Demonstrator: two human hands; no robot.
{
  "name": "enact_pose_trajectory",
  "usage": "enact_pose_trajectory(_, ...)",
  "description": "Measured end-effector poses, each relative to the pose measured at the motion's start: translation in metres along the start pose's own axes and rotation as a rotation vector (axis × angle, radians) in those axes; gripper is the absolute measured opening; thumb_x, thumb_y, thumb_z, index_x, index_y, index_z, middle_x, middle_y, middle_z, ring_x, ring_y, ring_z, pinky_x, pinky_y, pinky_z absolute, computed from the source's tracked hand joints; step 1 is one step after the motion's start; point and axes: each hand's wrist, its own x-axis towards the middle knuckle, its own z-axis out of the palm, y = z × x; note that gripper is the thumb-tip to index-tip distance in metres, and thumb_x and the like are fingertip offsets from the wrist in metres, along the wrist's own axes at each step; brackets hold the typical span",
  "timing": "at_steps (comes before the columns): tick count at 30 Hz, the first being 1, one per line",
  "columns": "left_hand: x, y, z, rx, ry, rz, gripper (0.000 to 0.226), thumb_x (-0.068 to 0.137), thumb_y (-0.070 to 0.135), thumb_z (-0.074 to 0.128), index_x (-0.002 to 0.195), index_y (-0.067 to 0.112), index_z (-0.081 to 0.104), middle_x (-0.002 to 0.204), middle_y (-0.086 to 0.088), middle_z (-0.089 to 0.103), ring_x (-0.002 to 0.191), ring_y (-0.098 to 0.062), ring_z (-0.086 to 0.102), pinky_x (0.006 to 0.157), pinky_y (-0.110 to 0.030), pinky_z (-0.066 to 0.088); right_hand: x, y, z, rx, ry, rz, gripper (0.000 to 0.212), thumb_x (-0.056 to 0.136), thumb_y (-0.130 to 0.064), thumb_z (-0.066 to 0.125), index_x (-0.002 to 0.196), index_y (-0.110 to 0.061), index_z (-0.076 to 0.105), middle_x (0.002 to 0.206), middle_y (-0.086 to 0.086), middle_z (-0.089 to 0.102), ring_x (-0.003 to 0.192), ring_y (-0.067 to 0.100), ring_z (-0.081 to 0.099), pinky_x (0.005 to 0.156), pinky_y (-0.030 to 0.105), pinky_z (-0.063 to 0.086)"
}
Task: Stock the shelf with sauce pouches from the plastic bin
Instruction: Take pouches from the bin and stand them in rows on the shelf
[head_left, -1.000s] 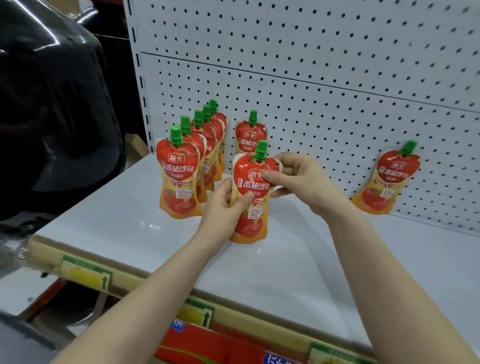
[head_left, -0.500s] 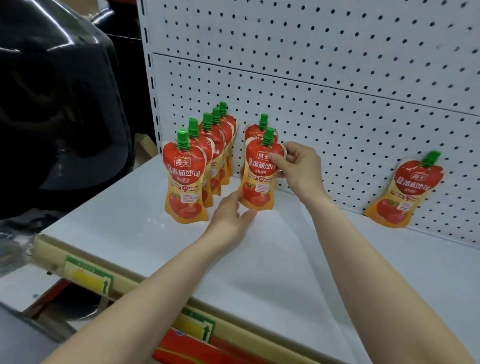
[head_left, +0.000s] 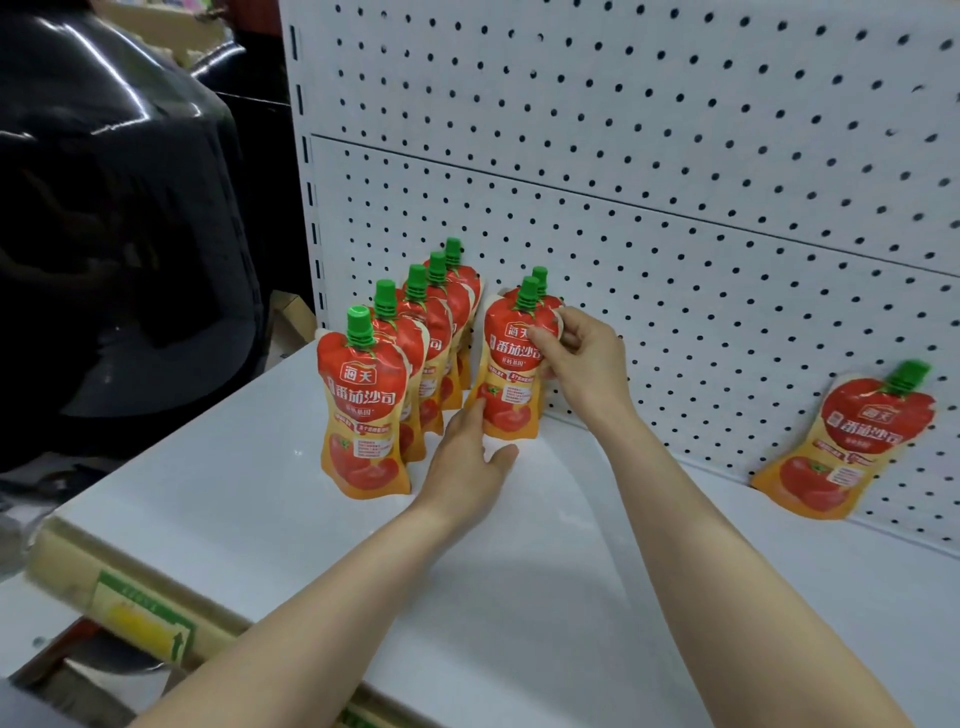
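Note:
A red and orange sauce pouch (head_left: 511, 384) with a green cap stands upright on the white shelf (head_left: 519, 571), just in front of another pouch whose cap (head_left: 540, 274) peeks out behind it. My right hand (head_left: 582, 364) pinches its upper right edge. My left hand (head_left: 467, 467) rests on the shelf at its base, fingertips touching the lower left corner. To the left, a row of several pouches (head_left: 363, 410) stands front to back. The plastic bin is out of view.
One more pouch (head_left: 847, 447) leans tilted against the white pegboard back wall (head_left: 675, 218) at the right. A large black wrapped shape (head_left: 114, 234) fills the left. Yellow and green price labels (head_left: 140, 613) run along the shelf's front rail.
Both hands carried the pouch from mid-air near the shelf front back toward the pegboard and set it down in front of the rear pouch. My left hand slid from its side to its base.

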Motion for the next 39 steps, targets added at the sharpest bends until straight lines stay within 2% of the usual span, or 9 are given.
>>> enact_pose_trajectory(10, -0.008, 0.011, -0.007, 0.01, -0.04, -0.019, 0.064, 0.095, 0.028, 0.057, 0.15, 0.023, 0.026, 0.153, 0.0, 0.034, 0.136, -0.02, 0.039, 0.11, -0.037, 0.037, -0.021, -0.009, -0.019, -0.224, 0.077, 0.026, 0.019, 0.091, -0.039, 0.063, 0.108, -0.03, 0.064, 0.091, -0.006, 0.074, 0.082, 0.011, 0.07, 0.08, 0.044, 0.058)
enact_pose_trajectory(14, -0.034, 0.025, -0.013, -0.018, -0.06, 0.022, 0.048, 0.096, 0.023, 0.056, 0.142, 0.025, 0.041, 0.139, -0.001, 0.05, 0.121, -0.017, 0.051, 0.092, -0.024, 0.04, -0.066, -0.016, -0.042, -0.419, 0.11, 0.035, 0.023, 0.096, -0.038, 0.056, 0.115, -0.026, 0.065, 0.098, -0.004, 0.072, 0.089, 0.013, 0.067, 0.087, 0.042, 0.054)
enact_pose_trajectory(17, -0.063, 0.039, -0.021, -0.101, -0.109, 0.086, 0.042, 0.095, 0.02, 0.056, 0.136, 0.022, 0.047, 0.126, 0.004, 0.056, 0.107, -0.011, 0.054, 0.075, -0.015, 0.042, -0.112, -0.022, -0.059, -0.526, 0.135, 0.058, 0.023, 0.098, -0.036, 0.054, 0.115, -0.026, 0.064, 0.098, -0.007, 0.072, 0.09, 0.013, 0.067, 0.089, 0.041, 0.052)
enact_pose_trajectory(21, -0.115, 0.05, -0.027, -0.176, -0.17, 0.231, 0.036, 0.094, 0.017, 0.058, 0.129, 0.023, 0.053, 0.116, 0.005, 0.063, 0.101, -0.006, 0.06, 0.083, -0.015, 0.047, -0.193, -0.034, -0.077, -0.612, 0.212, 0.053, 0.021, 0.097, -0.033, 0.056, 0.113, -0.024, 0.066, 0.097, -0.006, 0.073, 0.085, 0.014, 0.066, 0.084, 0.041, 0.053)
enact_pose_trajectory(23, -0.149, 0.052, -0.025, -0.208, -0.207, 0.288, 0.032, 0.093, 0.014, 0.058, 0.124, 0.024, 0.057, 0.111, 0.006, 0.065, 0.094, -0.004, 0.061, 0.079, -0.011, 0.047, -0.244, -0.041, -0.084, -0.636, 0.268, 0.061, 0.02, 0.098, -0.031, 0.056, 0.112, -0.023, 0.067, 0.098, -0.008, 0.073, 0.081, 0.01, 0.064, 0.082, 0.034, 0.052)
enact_pose_trajectory(26, -0.204, 0.051, -0.013, -0.257, -0.285, 0.348, 0.029, 0.092, 0.01, 0.058, 0.116, 0.025, 0.06, 0.103, 0.007, 0.067, 0.089, -0.01, 0.063, 0.079, -0.017, 0.049, -0.33, -0.048, -0.098, -0.667, 0.368, 0.094, 0.017, 0.098, -0.026, 0.058, 0.11, -0.02, 0.068, 0.099, -0.008, 0.073, 0.076, 0.003, 0.057, 0.075, 0.021, 0.044)
enact_pose_trajectory(29, -0.256, 0.045, 0.009, -0.299, -0.401, 0.38, 0.028, 0.092, 0.009, 0.058, 0.113, 0.026, 0.062, 0.099, 0.006, 0.068, 0.088, -0.013, 0.064, 0.081, -0.026, 0.053, -0.416, -0.048, -0.114, -0.705, 0.484, 0.129, 0.016, 0.098, -0.022, 0.059, 0.107, -0.017, 0.07, 0.1, -0.006, 0.073, 0.082, 0.003, 0.061, 0.076, 0.022, 0.046)
enact_pose_trajectory(32, -0.303, 0.034, 0.041, -0.309, -0.523, 0.365, 0.028, 0.09, 0.01, 0.058, 0.11, 0.03, 0.063, 0.1, 0.003, 0.069, 0.09, -0.016, 0.065, 0.084, -0.028, 0.053, -0.498, -0.036, -0.128, -0.705, 0.557, 0.231, 0.017, 0.098, -0.018, 0.059, 0.109, -0.016, 0.071, 0.105, -0.007, 0.073, 0.095, 0.004, 0.065, 0.083, 0.019, 0.047)
enact_pose_trajectory(39, -0.394, -0.02, 0.163, -0.089, -0.834, 0.255, 0.028, 0.092, 0.006, 0.058, 0.113, 0.024, 0.064, 0.099, 0.008, 0.069, 0.091, -0.009, 0.064, 0.086, -0.032, 0.054, -0.678, 0.046, -0.147, -0.619, 0.623, 0.73, 0.019, 0.098, -0.018, 0.057, 0.113, -0.02, 0.069, 0.103, -0.011, 0.072, 0.089, 0.006, 0.064, 0.072, 0.016, 0.041)
